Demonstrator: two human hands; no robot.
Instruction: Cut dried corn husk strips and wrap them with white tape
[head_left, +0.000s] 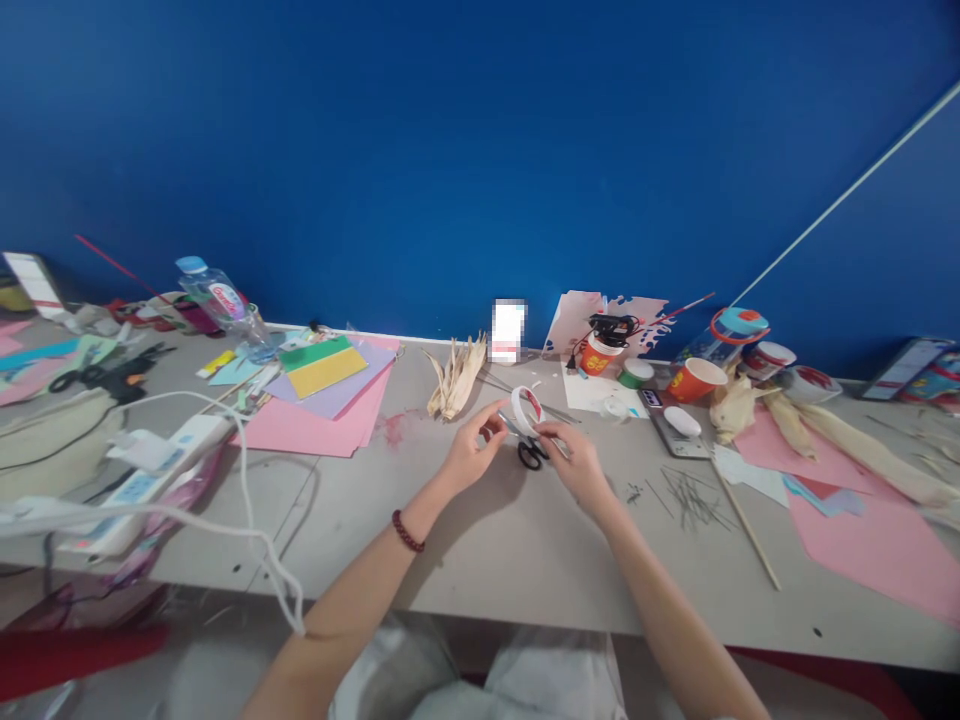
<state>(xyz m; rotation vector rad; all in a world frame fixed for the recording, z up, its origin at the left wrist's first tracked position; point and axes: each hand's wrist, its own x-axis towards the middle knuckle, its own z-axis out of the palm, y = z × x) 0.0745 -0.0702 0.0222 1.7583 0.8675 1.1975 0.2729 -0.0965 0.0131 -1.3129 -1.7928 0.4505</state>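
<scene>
A white roll of tape [517, 408] with a red inner core stands on edge between my hands, just above the table. My right hand [576, 462] pinches its lower right side with thumb and fingertips. On the other side, my left hand [472, 448] has thumb and index finger curled together close to the roll's left edge. A thin pale piece seems to be at its fingertips, too small to make out. Black-handled scissors [529, 455] lie beneath the roll, partly covered by my right fingers. Behind them is a bundle of dried corn husks [457, 382].
Pink paper [300, 430] and coloured sheets lie left, by a bottle [225, 305] and a power strip [161, 465] with looping white cables. Rightward are paper cups [696, 380], a phone [679, 435], thin dark wires [697, 497], a wooden stick [750, 525] and husks [877, 450].
</scene>
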